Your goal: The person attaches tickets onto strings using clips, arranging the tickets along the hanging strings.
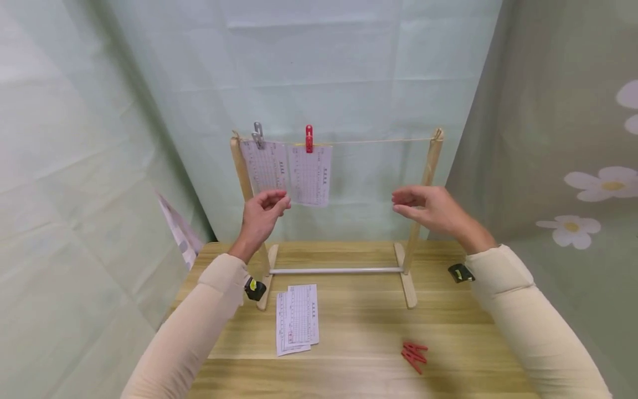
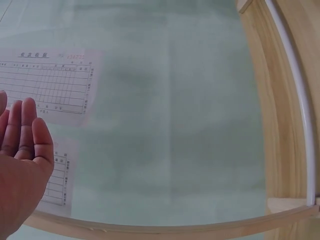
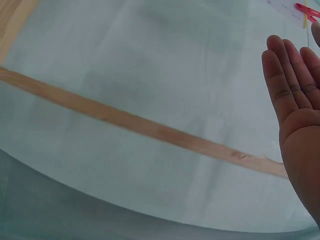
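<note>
My left hand (image 1: 264,216) is raised in front of the left post, its fingers loosely bent with nothing between them. Just beyond it, two printed receipt slips hang from a string (image 1: 379,141). A grey clothespin (image 1: 258,136) holds the left slip (image 1: 266,169); a red clothespin (image 1: 309,138) holds the other slip (image 1: 311,180). In the left wrist view, the fingers overlap the hanging slips. My right hand (image 1: 428,208), also empty, hovers by the right wooden post (image 1: 432,160), thumb apart from the fingers. The right wrist view shows its fingers (image 3: 275,80) nearly straight.
A white rod (image 1: 336,271) joins the two posts low down. On the wooden table (image 1: 359,343), several receipt slips (image 1: 301,316) lie overlapped at left, and red clothespins (image 1: 413,356) lie at front right. Pale cloth (image 1: 319,66) hangs behind the rack.
</note>
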The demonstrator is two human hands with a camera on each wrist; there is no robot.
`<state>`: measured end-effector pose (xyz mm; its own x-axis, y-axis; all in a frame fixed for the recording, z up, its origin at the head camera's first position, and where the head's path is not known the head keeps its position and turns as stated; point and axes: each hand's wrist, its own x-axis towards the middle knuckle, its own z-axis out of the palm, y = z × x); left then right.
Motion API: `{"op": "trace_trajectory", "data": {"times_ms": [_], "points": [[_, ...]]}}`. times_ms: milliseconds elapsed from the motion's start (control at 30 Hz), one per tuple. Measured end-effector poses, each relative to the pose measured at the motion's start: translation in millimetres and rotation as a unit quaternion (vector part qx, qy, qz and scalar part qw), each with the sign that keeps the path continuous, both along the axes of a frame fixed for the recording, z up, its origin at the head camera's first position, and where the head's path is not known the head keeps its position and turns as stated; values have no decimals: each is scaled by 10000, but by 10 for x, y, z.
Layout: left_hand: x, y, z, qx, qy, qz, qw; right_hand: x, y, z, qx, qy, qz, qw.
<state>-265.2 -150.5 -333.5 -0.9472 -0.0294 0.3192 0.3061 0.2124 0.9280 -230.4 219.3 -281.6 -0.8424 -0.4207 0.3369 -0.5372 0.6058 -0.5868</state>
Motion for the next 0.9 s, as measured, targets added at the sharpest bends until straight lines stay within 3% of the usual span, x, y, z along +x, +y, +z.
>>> {"op": "trace_trajectory", "data": {"times_ms": [400, 900], "points": [[22, -67, -290, -36, -8, -159, 9999, 107, 194, -354, -43, -282, -108, 9995], [134, -209, -620, -218, -494, -198, 9983, 246, 404, -849, -42, -301, -294, 9991]]}}
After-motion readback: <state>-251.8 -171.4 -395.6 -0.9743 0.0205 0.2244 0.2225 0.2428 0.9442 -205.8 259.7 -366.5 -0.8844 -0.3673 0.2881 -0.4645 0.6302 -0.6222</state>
